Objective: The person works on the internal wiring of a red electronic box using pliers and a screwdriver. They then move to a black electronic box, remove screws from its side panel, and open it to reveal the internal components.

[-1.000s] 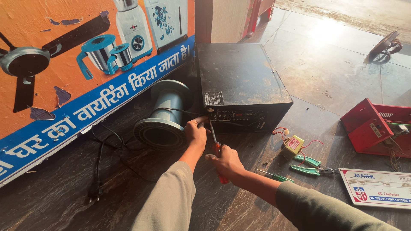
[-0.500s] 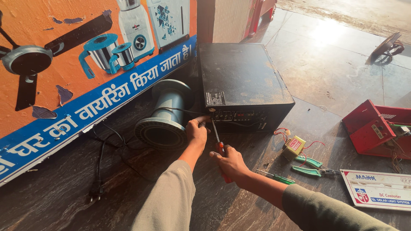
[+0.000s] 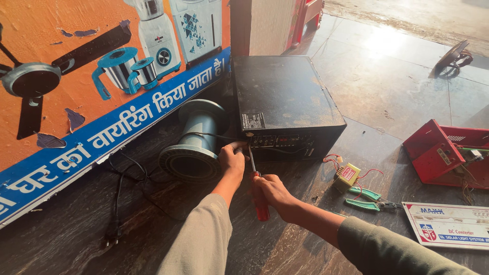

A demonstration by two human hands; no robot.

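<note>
Wrapped tight around the red handle of a screwdriver (image 3: 257, 188), my right hand (image 3: 272, 192) has all its fingers curled shut on the grip, thumb side up, with the bare metal shaft rising from the fist toward the front panel of the black metal box (image 3: 285, 104). I see the tip meeting the panel at its lower left corner, right by a white label. My left hand (image 3: 232, 160) sits just beside it, fingers bent and pressed together against that same corner of the box; I cannot tell whether they pinch a screw or only steady the edge. The box stands on the dark stone floor (image 3: 356, 76), its back toward a pale pillar. Just left of it lies a grey-blue pipe fitting (image 3: 193, 142) on its side, with a black cable (image 3: 122, 188) trailing past it. To the right, near my forearm, rest a small yellow transformer (image 3: 346, 176) with red wires and green-handled pliers (image 3: 364, 199). Farther right sits a red metal casing (image 3: 438, 153) and a white printed card (image 3: 448, 225). An orange painted signboard (image 3: 76, 91) leans at the left.
</note>
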